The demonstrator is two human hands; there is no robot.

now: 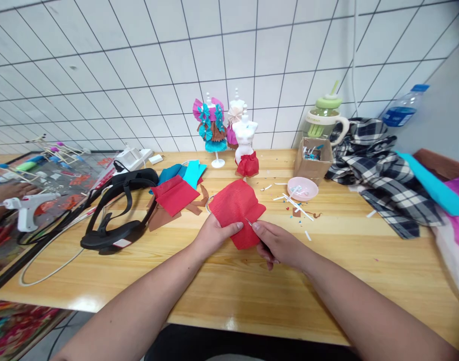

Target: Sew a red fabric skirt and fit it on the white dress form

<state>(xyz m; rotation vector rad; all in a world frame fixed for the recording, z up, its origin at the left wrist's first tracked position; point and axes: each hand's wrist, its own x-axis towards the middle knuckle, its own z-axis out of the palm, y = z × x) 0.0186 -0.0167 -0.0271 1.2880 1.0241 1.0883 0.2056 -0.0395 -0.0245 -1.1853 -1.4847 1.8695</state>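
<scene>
Red crepe paper sheet [237,210]: on wooden desk [229,281], centre front.
Left hand [213,234]: pinching sheet's left edge.
Right hand [278,244]: closed on thin metal tool [249,222], tip at sheet.
Technique: judged best to keep paper taut.
Writing: none legible.

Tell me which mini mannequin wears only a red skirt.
The front white mannequin, nearest the hands: bare torso, red skirt. The two behind it wear pink, teal and brown paper outfits.

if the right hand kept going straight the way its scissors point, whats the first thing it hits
The right hand aims up-left, so its scissors would first meet the red crepe paper that the left hand pinches, probably already touching it.
</scene>
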